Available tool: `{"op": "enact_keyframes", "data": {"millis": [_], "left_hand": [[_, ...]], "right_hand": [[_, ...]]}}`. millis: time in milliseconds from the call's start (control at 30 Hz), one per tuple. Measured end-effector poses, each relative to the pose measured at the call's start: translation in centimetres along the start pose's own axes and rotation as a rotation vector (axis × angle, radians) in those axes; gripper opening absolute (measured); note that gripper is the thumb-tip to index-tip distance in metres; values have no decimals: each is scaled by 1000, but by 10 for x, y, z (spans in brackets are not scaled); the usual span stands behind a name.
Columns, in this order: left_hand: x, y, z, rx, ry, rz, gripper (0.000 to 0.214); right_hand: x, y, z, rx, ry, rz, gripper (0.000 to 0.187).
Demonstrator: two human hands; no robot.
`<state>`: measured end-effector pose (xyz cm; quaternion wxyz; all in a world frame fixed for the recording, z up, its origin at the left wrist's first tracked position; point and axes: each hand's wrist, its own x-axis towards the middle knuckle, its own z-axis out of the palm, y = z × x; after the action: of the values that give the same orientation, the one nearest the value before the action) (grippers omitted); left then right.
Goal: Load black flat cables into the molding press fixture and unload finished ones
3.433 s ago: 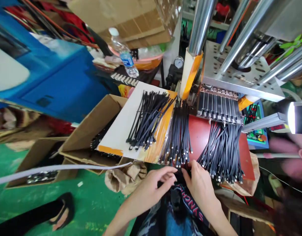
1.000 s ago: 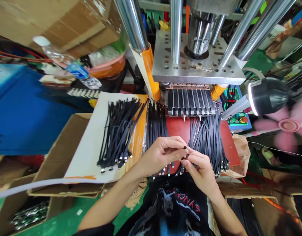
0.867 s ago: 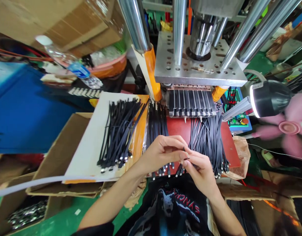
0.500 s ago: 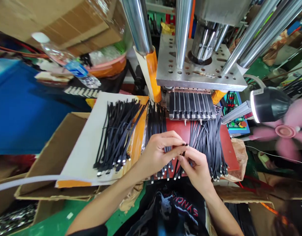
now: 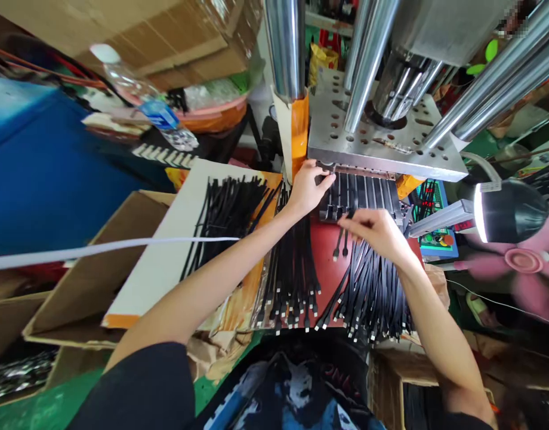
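Observation:
My left hand [image 5: 308, 188] reaches to the left end of the slotted metal fixture [image 5: 368, 194] under the press. Its thumb and forefinger are closed together; what lies between them, if anything, is too small to make out. My right hand [image 5: 375, 230] is at the fixture's front edge, fingers pinched on a black flat cable. Two cable ends with connectors [image 5: 336, 255] hang just below its fingertips. Below my right hand a bundle of black cables [image 5: 373, 292] is spread on the red work surface [image 5: 326, 257]. Another cable bundle [image 5: 296, 263] lies below my left forearm.
A steel press plate [image 5: 337, 140] and its columns stand over the fixture. On the left, a white board [image 5: 162, 257] carries more cables, beside an open cardboard box [image 5: 91, 275]. To the right are a lit lamp [image 5: 507, 209], a pink fan [image 5: 525, 261] and a control box [image 5: 435, 242].
My hands were together above the red surface, fingering a small black piece. They have moved apart and forward to the fixture, the left one farther up and in. The view has shifted slightly.

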<state>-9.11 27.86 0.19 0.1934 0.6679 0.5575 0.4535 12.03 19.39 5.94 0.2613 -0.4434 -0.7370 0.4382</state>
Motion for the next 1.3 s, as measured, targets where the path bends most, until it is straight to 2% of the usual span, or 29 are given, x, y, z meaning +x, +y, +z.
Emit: {"op": "enact_keyframes", "data": {"millis": [67,133,200,267,333,400,500,567,733,833,900,967,1067,1133,1200,1300], "left_hand": [[-5,-2,-2,-13,58,14,20],[-23,-1,-15,-1,51,125,30],[-44,0,-33,64,-58,314,34],[-62,-1,-50,172,-232,492,34],[-71,-5,-62,272,-368,594,35],[-72,-7,-67,324,-433,633,38],[-67,-4,-64,371,-468,634,39],[-66,1,-61,425,-478,611,38],[-77,15,-55,529,-478,566,52],[-85,22,-51,583,-461,552,54],[-91,27,-47,660,-445,522,50],[-96,33,-43,703,-424,485,51],[-99,39,-39,673,-424,444,60],[-92,42,-40,643,-454,422,66],[-79,44,-41,625,-477,391,68],[-51,45,-41,612,-498,349,68]], "right_hand": [[39,6,-9,21,7,-25,53],[67,12,-10,-3,2,-57,54],[85,18,-8,-65,1,-95,54],[94,22,-6,-122,10,-119,54],[98,24,-3,-161,38,-129,53],[100,26,0,-185,92,-139,54],[99,30,2,-164,163,-146,52],[96,32,2,-92,163,-126,48],[96,37,-1,28,128,-81,51],[97,37,3,3,197,-53,48],[90,34,5,-74,293,-51,38],[74,29,6,-243,357,-111,29],[45,21,8,-580,256,-216,45],[35,18,10,-744,167,-197,50],[38,16,11,-847,150,-141,52],[61,16,11,-925,175,-76,55]]}}
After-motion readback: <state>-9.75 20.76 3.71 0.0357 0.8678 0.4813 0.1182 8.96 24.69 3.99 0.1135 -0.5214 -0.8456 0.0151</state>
